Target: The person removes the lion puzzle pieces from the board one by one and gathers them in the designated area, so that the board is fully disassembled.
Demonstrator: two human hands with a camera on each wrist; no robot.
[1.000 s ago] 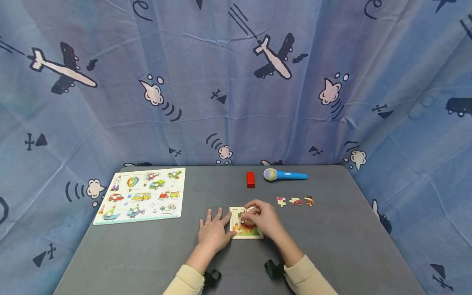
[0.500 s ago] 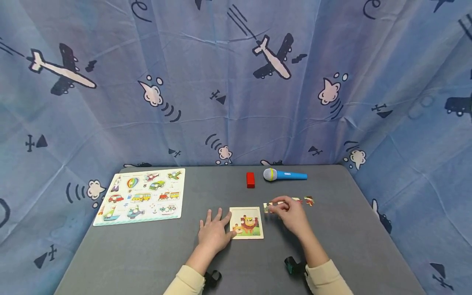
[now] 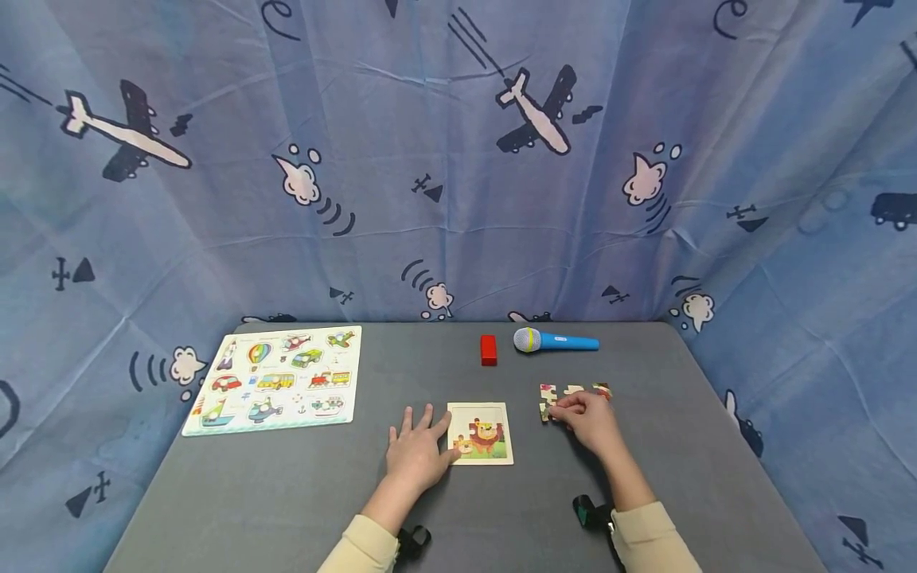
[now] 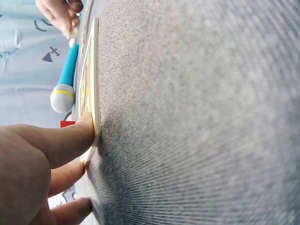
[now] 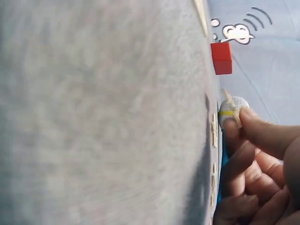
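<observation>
A small square jigsaw board (image 3: 456,414) with a lion picture lies in front of me, part of its picture area bare. My left hand (image 3: 415,458) rests spread at its left edge, fingers straight; in the left wrist view the thumb (image 4: 70,138) presses on the rim. My right hand (image 3: 593,423) is to the right of the board and pinches a jigsaw piece (image 3: 544,412) between thumb and fingertips. That piece shows edge-on, raised off the table, in the right wrist view. Just beyond the hand lie loose jigsaw pieces (image 3: 548,391) in a row, partly covered by it.
A blue toy microphone (image 3: 566,342) and a red block (image 3: 489,350) lie toward the back of the grey table (image 3: 286,501). On the left is a large white picture board (image 3: 236,374) with vehicles. A patterned blue curtain (image 3: 372,159) hangs behind the table.
My right hand has moved from over the lion board to the right, toward the loose pieces, carrying a jigsaw piece. The left hand has stayed at the board's edge.
</observation>
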